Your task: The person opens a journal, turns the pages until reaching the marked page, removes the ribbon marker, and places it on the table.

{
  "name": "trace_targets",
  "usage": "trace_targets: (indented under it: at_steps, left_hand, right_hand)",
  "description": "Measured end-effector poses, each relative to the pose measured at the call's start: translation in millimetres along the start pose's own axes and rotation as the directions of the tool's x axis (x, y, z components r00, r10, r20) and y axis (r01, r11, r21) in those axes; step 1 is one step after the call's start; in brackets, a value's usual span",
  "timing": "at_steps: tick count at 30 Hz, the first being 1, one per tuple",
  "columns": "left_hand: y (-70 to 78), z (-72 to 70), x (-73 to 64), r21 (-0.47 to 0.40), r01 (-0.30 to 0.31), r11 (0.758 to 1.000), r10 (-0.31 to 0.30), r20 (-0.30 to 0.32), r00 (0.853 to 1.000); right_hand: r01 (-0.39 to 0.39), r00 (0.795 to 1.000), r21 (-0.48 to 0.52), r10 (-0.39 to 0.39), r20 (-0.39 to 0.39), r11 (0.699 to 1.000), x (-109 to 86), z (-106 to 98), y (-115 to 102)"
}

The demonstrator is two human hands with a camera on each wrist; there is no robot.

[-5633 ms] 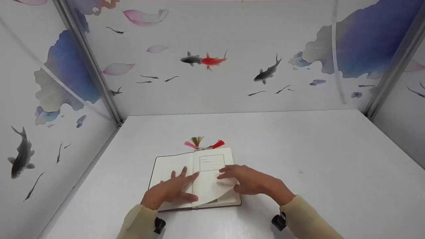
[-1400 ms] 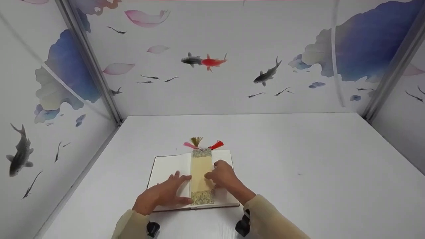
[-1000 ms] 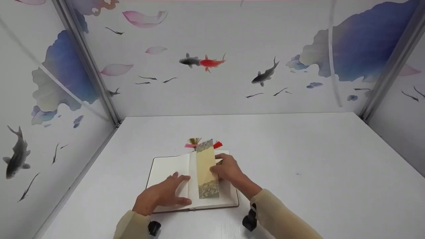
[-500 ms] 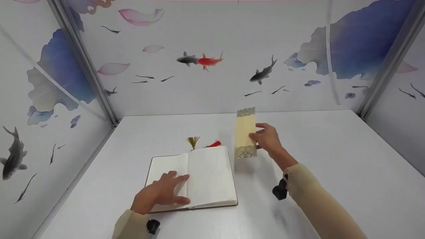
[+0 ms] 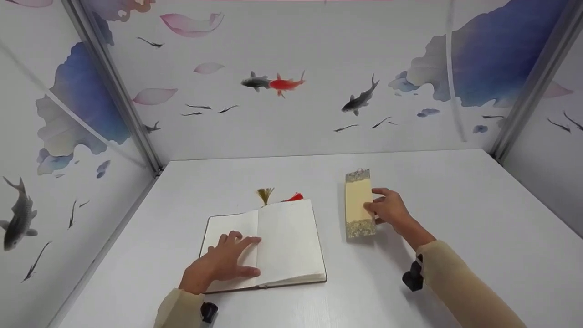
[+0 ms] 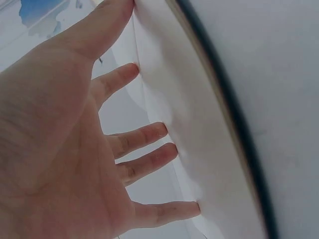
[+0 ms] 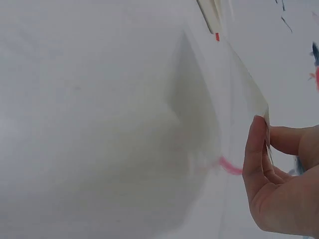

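Observation:
An open notebook [image 5: 287,246] lies on the white table with blank pages showing. My left hand [image 5: 223,262] rests on its left page, fingers spread; in the left wrist view the fingertips [image 6: 157,130] touch the paper. To the right of the notebook, my right hand [image 5: 391,209] pinches the right edge of a pale yellow bookmark [image 5: 357,200] with patterned bands at both ends. Above the table, the bookmark [image 7: 251,92] appears nearly edge-on between thumb and fingers in the right wrist view. A pink tassel [image 7: 229,166] shows below it there.
A gold tassel [image 5: 264,195] and a red tassel [image 5: 295,197] stick out past the notebook's top edge. White panels printed with fish and petals stand at the back [image 5: 319,132] and both sides of the table [image 5: 432,182].
A page was turned, uncovering the bookmark. My right hand lifted it off the notebook and carried it right, then slightly nearer in the last half second. The left hand stayed on the left page.

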State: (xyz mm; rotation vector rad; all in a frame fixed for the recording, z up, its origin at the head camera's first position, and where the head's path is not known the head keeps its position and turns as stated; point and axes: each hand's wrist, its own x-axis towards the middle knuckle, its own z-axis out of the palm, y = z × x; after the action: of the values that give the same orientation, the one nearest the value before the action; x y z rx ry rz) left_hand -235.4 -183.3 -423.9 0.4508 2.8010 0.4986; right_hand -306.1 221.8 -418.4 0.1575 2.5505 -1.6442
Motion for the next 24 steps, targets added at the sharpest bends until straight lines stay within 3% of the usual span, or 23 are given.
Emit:
trace_targets:
  at_steps: [7,12,19,24]
  left_hand:
    - [-2.2,1.8,0.6,0.052,0.000,0.999,0.001,-0.024,1.000]
    - [-3.0,5.2,3.0,0.053,0.021,0.998,-0.021,0.008,1.000]
    - [-3.6,0.6,4.9,0.018,0.035,0.999,-0.036,0.059,0.998]
    - [-2.5,-2.6,2.3,-0.013,0.046,0.999,-0.045,0.083,0.996]
  right_hand:
    - [-0.026,0.996,-0.035,0.029,0.085,0.999,-12.8,2.0,19.7]
    - [-0.028,0.997,-0.183,0.041,0.069,0.983,-18.9,0.7,27.6]
    - [-0.017,1.000,-0.463,0.020,0.003,0.886,-21.6,6.5,18.4]
    - [-0.035,0.999,-0.559,0.030,-0.019,0.829,-22.8,13.9,11.2]
